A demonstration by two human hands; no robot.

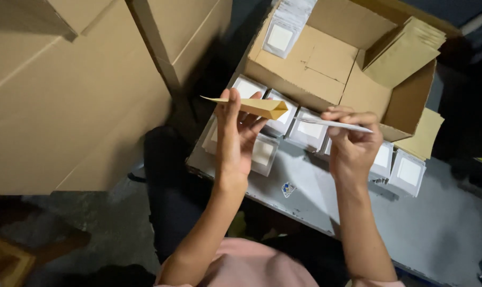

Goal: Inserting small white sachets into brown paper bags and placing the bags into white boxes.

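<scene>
My left hand (235,133) holds a flat brown cardboard sleeve (251,106) edge-on, its open end toward the right. A thin white packet (339,125) is pinched in my right hand (352,143), level, a short gap from the sleeve's mouth. Both hands hover over a row of clear-wrapped white square packets (307,133) standing along the grey table (358,207), just in front of an open cardboard box (326,64).
The open box holds a stack of white packets (283,29) at its back left and a pile of brown sleeves (405,50) at its right. Large closed cartons (76,90) stand on the left. More brown sleeves (424,135) lie beside the box's right corner.
</scene>
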